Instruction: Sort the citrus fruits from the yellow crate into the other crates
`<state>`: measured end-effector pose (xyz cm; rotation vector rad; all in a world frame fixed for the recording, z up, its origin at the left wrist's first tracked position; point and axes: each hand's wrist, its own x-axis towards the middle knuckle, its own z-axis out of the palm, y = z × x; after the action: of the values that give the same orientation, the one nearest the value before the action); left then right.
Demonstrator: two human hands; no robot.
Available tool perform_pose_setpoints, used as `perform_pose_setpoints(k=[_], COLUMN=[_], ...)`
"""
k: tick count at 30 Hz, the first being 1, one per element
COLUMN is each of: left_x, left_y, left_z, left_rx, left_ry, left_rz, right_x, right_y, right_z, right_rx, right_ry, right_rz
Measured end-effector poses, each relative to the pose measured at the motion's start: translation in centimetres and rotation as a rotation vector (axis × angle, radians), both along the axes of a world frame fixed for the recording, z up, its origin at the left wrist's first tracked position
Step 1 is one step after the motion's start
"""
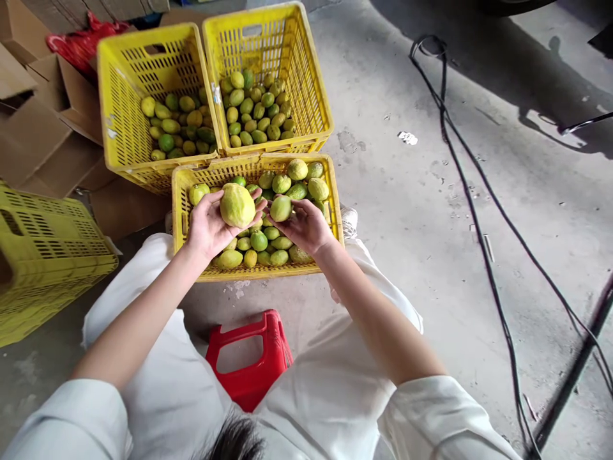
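My left hand (207,223) cups a large yellow-green fruit (236,205) over the near yellow crate (181,191). My right hand (306,225) grips a smaller green fruit (280,208) right beside it, fingers wrapped round it. Both hands hover above the heap of green and yellow fruit in that crate. Two more yellow crates stand behind it, the left crate (112,96) and the right crate (306,70), each partly filled with similar fruit.
A red plastic stool (249,364) sits between my legs. An overturned yellow crate (43,255) lies at the left, with cardboard boxes (33,134) behind it. Black cables (479,211) run across the concrete floor at the right.
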<state>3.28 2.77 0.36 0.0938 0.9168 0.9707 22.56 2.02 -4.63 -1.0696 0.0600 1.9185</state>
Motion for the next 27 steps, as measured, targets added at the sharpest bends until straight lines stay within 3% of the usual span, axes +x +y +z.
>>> perform_pose_setpoints(k=[12,19,23,27], left_x=[0.06,-0.13,-0.08,0.23], left_y=[0.33,0.52,0.51,0.16], left_z=[0.37,-0.03,-0.37,-0.40], left_rx=[-0.029,-0.061,-0.005,0.032], left_ry=[0.036,0.036,0.075,0.110], left_rz=[0.027,0.162,0.058,-0.040], right_x=[0.25,0.51,0.35,-0.03], right_y=[-0.40,0.06,0.13,-0.33], right_z=[0.15,0.25,0.40,0.49], right_rx=[0.172,0.112,0.085,0.107], right_ry=[0.010,0.107,0.092,0.005], right_rz=[0.132,-0.019,-0.098,-0.045])
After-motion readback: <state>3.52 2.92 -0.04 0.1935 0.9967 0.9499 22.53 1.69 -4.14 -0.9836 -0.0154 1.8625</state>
